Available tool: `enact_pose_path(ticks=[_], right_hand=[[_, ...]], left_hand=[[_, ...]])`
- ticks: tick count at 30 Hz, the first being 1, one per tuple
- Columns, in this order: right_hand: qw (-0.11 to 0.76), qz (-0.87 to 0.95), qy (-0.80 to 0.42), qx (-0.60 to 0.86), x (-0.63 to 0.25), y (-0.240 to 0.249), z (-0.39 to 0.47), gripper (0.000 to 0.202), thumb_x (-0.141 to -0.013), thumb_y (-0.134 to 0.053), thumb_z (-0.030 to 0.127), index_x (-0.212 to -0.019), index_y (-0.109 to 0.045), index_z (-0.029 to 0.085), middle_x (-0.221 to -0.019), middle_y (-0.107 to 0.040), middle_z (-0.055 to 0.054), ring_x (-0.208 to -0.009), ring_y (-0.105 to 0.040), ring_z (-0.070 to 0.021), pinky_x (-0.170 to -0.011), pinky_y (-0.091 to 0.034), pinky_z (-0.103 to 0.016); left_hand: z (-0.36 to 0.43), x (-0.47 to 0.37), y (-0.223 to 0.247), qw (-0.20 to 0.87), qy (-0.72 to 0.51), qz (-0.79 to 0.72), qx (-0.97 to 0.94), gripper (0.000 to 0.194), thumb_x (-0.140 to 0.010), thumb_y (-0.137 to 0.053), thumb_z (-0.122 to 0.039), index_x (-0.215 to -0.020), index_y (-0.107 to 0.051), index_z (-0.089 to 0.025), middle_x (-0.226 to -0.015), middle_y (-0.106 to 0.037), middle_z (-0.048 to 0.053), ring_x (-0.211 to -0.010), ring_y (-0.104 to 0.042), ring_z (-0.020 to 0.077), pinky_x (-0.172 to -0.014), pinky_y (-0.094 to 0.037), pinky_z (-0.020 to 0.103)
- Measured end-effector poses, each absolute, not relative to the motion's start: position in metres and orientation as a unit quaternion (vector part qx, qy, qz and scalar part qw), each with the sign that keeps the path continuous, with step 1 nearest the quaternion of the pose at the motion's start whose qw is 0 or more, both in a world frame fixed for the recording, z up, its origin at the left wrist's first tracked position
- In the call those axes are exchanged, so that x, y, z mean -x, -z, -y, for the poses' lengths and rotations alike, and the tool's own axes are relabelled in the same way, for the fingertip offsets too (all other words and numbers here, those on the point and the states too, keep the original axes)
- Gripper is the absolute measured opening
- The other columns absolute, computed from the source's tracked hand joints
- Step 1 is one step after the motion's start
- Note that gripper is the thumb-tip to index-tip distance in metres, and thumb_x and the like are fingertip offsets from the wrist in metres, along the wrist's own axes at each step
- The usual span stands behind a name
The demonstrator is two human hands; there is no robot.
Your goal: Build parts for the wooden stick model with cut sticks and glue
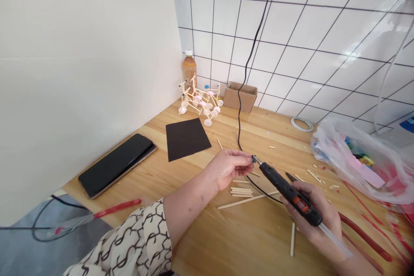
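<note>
Near the middle of the wooden table, my left hand pinches a small black piece between thumb and fingertips. My right hand is wrapped round a black hot glue gun, with a clear glue stick out of its back end. The metal nozzle of the gun meets the small black piece, or lies very close to it. Below my left hand lie several short wooden sticks in a bundle. A longer stick lies slantwise under them. The black cord passes behind my left hand.
A phone and a black square sheet lie left. Farther back are small stick models, a bottle and a cardboard box. At right are a tape roll, a plastic bag and red-handled pliers.
</note>
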State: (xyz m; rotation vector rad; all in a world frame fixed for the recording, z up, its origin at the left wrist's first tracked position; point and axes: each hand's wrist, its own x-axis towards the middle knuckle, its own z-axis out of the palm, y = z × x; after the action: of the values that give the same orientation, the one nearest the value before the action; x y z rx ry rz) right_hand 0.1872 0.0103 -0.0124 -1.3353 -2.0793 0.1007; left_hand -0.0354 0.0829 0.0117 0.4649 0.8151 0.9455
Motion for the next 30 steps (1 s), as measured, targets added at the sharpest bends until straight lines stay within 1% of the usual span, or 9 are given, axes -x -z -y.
enact_pose_path(ticks=[8, 15, 23, 27, 30], right_hand=[[0.331, 0.799, -0.050, 0.500, -0.1856, 0.0103, -0.0100, 0.025, -0.075, -0.055, 0.017, -0.098, -0.049, 0.024, -0.072, -0.059, 0.003, -0.053, -0.057, -0.0119, -0.049, -0.043, -0.021], [0.327, 0.798, -0.056, 0.503, -0.1857, 0.0112, -0.0110, 0.025, -0.075, -0.055, 0.018, -0.098, -0.049, 0.024, -0.072, -0.061, 0.003, -0.054, -0.058, -0.0125, -0.050, -0.045, -0.021], [0.315, 0.803, -0.058, 0.502, -0.1847, 0.0072, -0.0110, 0.021, -0.076, -0.054, 0.021, -0.096, -0.050, 0.023, -0.077, -0.064, 0.000, -0.060, -0.062, -0.0158, -0.053, -0.047, -0.023], [0.316, 0.808, -0.067, 0.493, -0.1826, 0.0061, -0.0126, 0.020, -0.076, -0.054, 0.021, -0.096, -0.049, 0.023, -0.072, -0.063, 0.001, -0.055, -0.060, -0.0145, -0.050, -0.046, -0.023], [0.317, 0.808, -0.063, 0.493, -0.1812, 0.0052, -0.0135, 0.020, -0.076, -0.054, 0.021, -0.096, -0.049, 0.023, -0.072, -0.063, 0.002, -0.056, -0.061, -0.0144, -0.050, -0.046, -0.022]], left_hand=[[-0.0841, 0.0361, -0.0150, 0.780, -0.445, -0.391, -0.204, 0.008, -0.058, -0.064, -0.002, -0.059, -0.065, -0.010, -0.053, -0.064, 0.004, -0.052, -0.060, 0.0116, -0.058, -0.045, 0.023], [-0.0847, 0.0386, -0.0146, 0.782, -0.434, -0.394, -0.215, 0.004, -0.059, -0.066, -0.007, -0.062, -0.066, -0.010, -0.057, -0.063, 0.004, -0.055, -0.058, 0.0114, -0.055, -0.041, 0.023], [-0.0858, 0.0388, -0.0143, 0.787, -0.426, -0.394, -0.209, 0.003, -0.061, -0.063, -0.008, -0.060, -0.065, -0.009, -0.057, -0.061, 0.005, -0.056, -0.055, 0.0114, -0.058, -0.040, 0.025], [-0.0855, 0.0386, -0.0146, 0.787, -0.424, -0.394, -0.214, 0.003, -0.061, -0.062, -0.008, -0.060, -0.065, -0.009, -0.057, -0.061, 0.004, -0.056, -0.054, 0.0111, -0.058, -0.039, 0.025], [-0.0851, 0.0380, -0.0142, 0.786, -0.425, -0.395, -0.215, 0.003, -0.061, -0.062, -0.009, -0.060, -0.065, -0.009, -0.057, -0.061, 0.004, -0.056, -0.054, 0.0110, -0.057, -0.039, 0.025]])
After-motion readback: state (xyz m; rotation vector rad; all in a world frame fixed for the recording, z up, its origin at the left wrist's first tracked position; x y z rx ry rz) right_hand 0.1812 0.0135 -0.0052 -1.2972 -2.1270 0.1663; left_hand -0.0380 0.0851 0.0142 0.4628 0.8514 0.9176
